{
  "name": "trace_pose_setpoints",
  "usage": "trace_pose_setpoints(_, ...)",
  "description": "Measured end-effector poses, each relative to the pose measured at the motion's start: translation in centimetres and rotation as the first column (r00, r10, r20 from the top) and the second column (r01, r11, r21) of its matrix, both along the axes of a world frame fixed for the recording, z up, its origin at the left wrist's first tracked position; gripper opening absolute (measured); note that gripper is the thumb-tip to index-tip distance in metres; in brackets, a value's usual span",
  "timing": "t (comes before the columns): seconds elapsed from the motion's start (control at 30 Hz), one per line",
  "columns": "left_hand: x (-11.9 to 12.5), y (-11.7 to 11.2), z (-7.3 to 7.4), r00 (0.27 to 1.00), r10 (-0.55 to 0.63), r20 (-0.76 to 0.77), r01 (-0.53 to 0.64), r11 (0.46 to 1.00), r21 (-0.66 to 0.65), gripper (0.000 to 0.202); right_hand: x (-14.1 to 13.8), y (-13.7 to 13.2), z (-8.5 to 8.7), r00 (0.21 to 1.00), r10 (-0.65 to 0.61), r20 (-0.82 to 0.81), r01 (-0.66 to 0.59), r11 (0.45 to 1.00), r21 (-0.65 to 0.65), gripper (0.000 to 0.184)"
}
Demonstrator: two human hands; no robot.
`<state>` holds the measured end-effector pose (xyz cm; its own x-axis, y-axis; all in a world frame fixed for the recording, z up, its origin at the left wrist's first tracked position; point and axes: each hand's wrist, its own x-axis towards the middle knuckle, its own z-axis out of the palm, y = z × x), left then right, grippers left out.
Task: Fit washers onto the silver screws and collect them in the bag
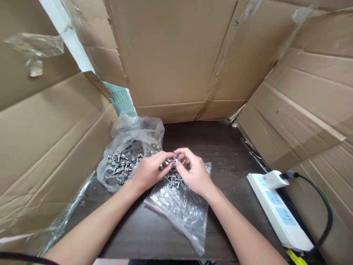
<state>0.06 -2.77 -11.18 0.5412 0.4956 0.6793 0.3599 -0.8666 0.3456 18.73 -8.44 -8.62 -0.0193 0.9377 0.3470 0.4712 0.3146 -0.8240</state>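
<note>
My left hand (pixel 151 168) and my right hand (pixel 195 172) meet at the fingertips over a heap of loose metal bolts (pixel 174 182). Between the pinched fingers of both hands is a small shiny bolt (pixel 172 160), partly covered by the fingertips. The heap rests on a flat clear zip bag (pixel 184 211), whose pinkish zip edge points toward me. Left of my left hand, an open translucent plastic bag (pixel 149 125) holds many more bolts (pixel 121 167), some with washers on their shanks.
A dark wooden table (pixel 220 147) lies under everything. Cardboard walls (pixel 176 55) stand at the back and both sides. On the right, a white power strip (pixel 278 209) carries a plugged-in white adapter (pixel 271 179) with a black cable (pixel 329 209).
</note>
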Motion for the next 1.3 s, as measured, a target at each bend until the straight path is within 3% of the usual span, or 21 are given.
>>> trace_pose_setpoints(0.97, -0.05, -0.06, 0.58, 1.0, 0.008, -0.028, -0.009, 1.0, -0.014, 0.018, 0.1, 0.04, -0.16, 0.999, -0.03, 0.019, 0.03, 1.0, 0.003, 0.028)
trace_pose_setpoints(1.3, -0.05, -0.06, 0.53, 0.999, 0.02, -0.034, -0.021, 0.999, -0.034, 0.017, 0.1, 0.29, -0.3, 1.0, -0.024, 0.003, 0.023, 0.995, 0.094, 0.024)
